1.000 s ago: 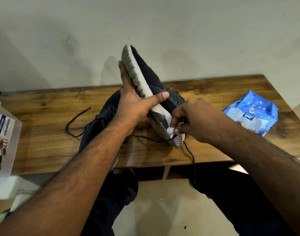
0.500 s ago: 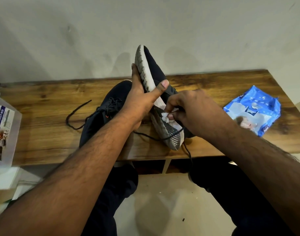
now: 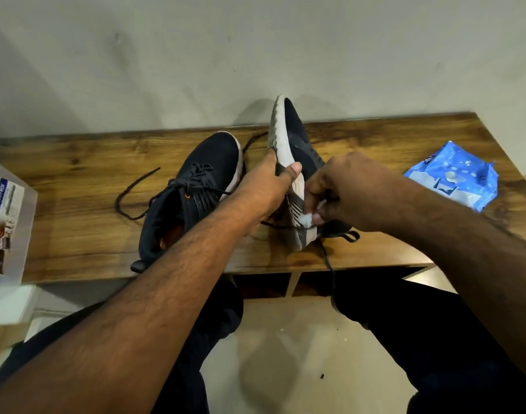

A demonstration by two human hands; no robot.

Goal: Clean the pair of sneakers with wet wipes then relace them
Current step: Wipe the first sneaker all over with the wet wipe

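Observation:
Two dark navy sneakers with white soles are on the wooden table. One sneaker lies flat, its black lace trailing left. My left hand grips the second sneaker, tilted up on its heel with the sole edge facing me. My right hand pinches a small white wet wipe against the lower side of that sole. A blue pack of wet wipes lies at the right of the table.
A clear plastic box with a printed label stands at the table's left end. A grey wall rises right behind the table. A black lace hangs over the front edge. My legs are under the table, over a pale floor.
The held sneaker has shifted right and away from me, uncovering the flat sneaker. My right hand with the wipe has moved along the sole's side near the heel.

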